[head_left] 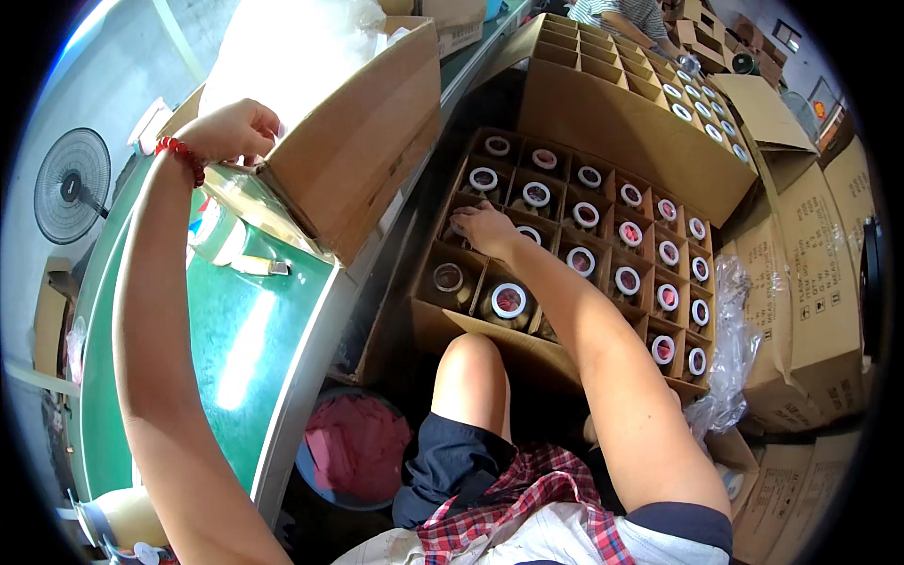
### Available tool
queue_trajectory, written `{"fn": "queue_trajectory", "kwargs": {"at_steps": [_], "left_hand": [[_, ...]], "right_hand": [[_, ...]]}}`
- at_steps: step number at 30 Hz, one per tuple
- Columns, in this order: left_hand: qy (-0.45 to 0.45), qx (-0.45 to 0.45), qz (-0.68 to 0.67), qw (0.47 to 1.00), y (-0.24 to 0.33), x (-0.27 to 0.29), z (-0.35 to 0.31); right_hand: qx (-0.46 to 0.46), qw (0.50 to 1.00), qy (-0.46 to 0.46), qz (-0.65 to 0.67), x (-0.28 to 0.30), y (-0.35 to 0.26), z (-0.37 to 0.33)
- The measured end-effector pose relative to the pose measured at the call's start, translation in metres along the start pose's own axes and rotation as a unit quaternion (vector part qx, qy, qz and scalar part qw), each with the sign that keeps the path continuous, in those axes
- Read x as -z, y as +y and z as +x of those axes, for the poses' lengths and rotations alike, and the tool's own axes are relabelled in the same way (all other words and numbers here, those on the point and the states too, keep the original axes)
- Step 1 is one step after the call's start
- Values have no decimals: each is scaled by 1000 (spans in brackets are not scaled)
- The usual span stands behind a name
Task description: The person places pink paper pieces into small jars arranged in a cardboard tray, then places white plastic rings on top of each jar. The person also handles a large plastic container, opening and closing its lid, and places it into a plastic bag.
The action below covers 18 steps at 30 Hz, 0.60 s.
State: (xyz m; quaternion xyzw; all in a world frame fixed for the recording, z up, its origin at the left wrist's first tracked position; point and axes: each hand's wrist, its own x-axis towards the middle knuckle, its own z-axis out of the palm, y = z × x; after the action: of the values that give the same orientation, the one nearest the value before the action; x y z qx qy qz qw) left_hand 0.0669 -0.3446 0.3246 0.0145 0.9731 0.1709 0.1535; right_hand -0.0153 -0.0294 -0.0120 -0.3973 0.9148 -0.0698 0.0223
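My left hand, a red bead bracelet on its wrist, is at the near corner of an open cardboard box holding a white plastic bag. Its fingers are curled; whatever they hold is hidden. My right hand reaches into a compartment on the left side of a divided carton of glass jars. Those fingers bend downward, and what is under them cannot be made out. Most jars, such as the nearby one, have white-rimmed lids. A jar without a white lid stands in the near left compartment.
The open box rests on a green-topped table. Behind the jar carton is a taller divided carton, partly filled with jars. Clear plastic and stacked cartons line the right. A basin of pink cloth sits below. Another person is at the back.
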Motion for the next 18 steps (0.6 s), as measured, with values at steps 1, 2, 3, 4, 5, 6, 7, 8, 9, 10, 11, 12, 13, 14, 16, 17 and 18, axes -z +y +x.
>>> {"fn": "queue_trajectory", "kwargs": {"at_steps": [1, 2, 3, 4, 5, 6, 7, 8, 9, 10, 11, 12, 13, 14, 16, 17, 18], "left_hand": [[12, -13, 0, 1000, -5, 0, 2], [25, -27, 0, 999, -11, 0, 5], [37, -40, 0, 998, -16, 0, 8], [46, -39, -10, 998, -19, -1, 8], [54, -37, -21, 998, -23, -3, 8], [63, -36, -32, 997, -26, -3, 7], [79, -43, -58, 994, -24, -7, 6], [94, -49, -83, 991, -21, -9, 5], [86, -44, -86, 992, -19, -9, 4], [89, -43, -87, 991, -20, -8, 3], [91, -42, -88, 991, -21, -7, 3], [93, -41, -88, 991, -22, -6, 3], [107, -23, -97, 989, -21, -7, 5], [115, -31, -91, 989, -19, -7, 4], [133, -45, -77, 987, -17, -8, 2], [116, -63, -66, 989, -20, -9, 4], [102, -67, -48, 991, -19, -8, 6]], "right_hand": [[-10, 1000, 13, 0, -1, 0, 4], [-20, 999, 26, 0, -2, -1, 7], [-30, 999, 39, 0, -3, -2, 10], [-35, 999, 22, -29, 0, -7, 13], [-41, 997, 5, -58, 2, -12, 15], [-46, 995, -12, -87, 6, -17, 18], [-59, 995, -20, -80, 10, -20, 18], [-72, 994, -28, -72, 16, -24, 18], [-84, 994, -36, -64, 18, -27, 18], [-77, 994, -32, -67, 18, -26, 16], [-68, 995, -28, -70, 18, -26, 14], [-59, 995, -24, -72, 18, -27, 13], [-50, 993, -40, -94, 17, -25, 13], [-40, 991, -57, -117, 16, -24, 13], [-24, 987, -72, -144, 14, -21, 14], [-18, 986, -70, -148, 11, -19, 15], [-12, 986, -69, -154, 9, -16, 15]]}}
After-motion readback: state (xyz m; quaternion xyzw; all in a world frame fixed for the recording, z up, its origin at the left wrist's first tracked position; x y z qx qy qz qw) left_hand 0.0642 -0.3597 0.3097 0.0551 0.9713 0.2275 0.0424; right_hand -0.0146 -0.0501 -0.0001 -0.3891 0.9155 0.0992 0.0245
